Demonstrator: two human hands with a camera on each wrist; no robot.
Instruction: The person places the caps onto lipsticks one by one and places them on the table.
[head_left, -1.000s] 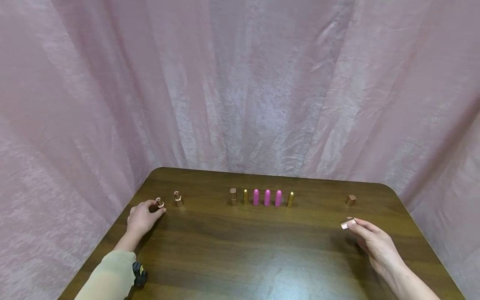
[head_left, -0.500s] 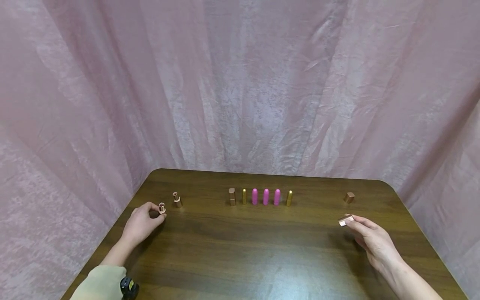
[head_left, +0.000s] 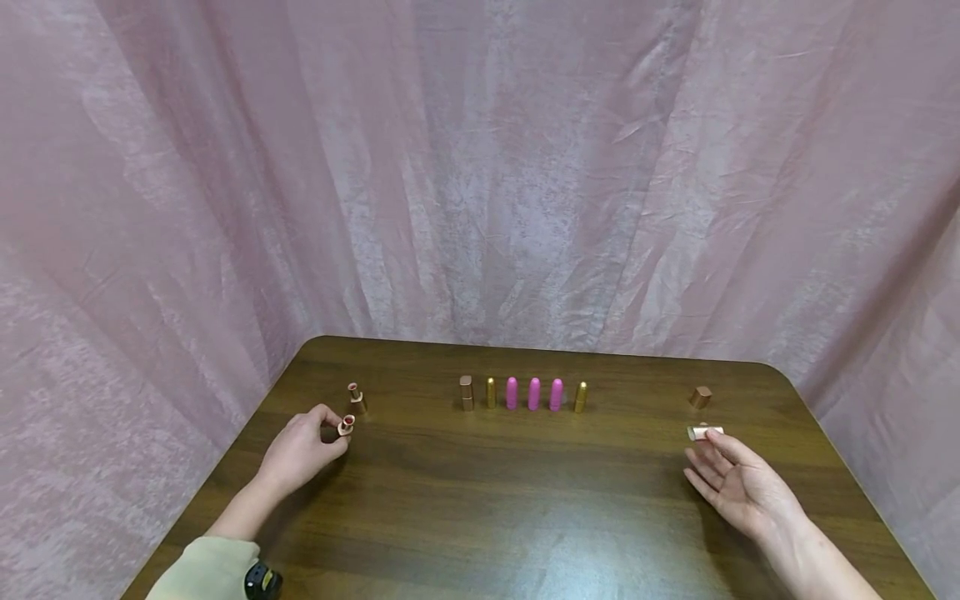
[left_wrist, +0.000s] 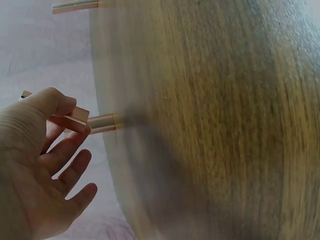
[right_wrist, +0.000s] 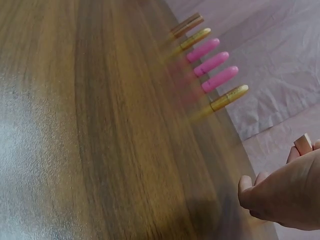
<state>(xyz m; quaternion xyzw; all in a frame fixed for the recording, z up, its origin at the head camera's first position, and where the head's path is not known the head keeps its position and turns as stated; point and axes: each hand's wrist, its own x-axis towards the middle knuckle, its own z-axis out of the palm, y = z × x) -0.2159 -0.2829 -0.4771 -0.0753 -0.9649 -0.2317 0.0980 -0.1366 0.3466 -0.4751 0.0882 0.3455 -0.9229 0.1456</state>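
Between thumb and forefinger, my left hand [head_left: 296, 450] pinches a rose-gold lipstick base [head_left: 346, 426], its open inner tube facing up toward the head camera. A second uncapped base [head_left: 357, 402] stands upright on the table just behind it. In the left wrist view, the held base [left_wrist: 77, 117] overlaps the standing one [left_wrist: 103, 123]. My right hand [head_left: 746, 492] pinches a rose-gold lipstick cap [head_left: 701, 433], which lies sideways above the table; its other fingers are spread below. Only part of that cap [right_wrist: 303, 144] shows in the right wrist view. Another cap [head_left: 701, 397] stands behind it.
Along the back middle of the wooden table [head_left: 480, 500] stands a row: a closed rose-gold lipstick [head_left: 467, 393], a gold tube [head_left: 491, 393], three pink tubes [head_left: 534, 394] and another gold tube [head_left: 581, 397]. A pink curtain [head_left: 480, 167] hangs behind.
My left hand has carried the lipstick base rightward and toward me, near the front of the other base. My right hand has turned its palm upward, and the cap has swung level.
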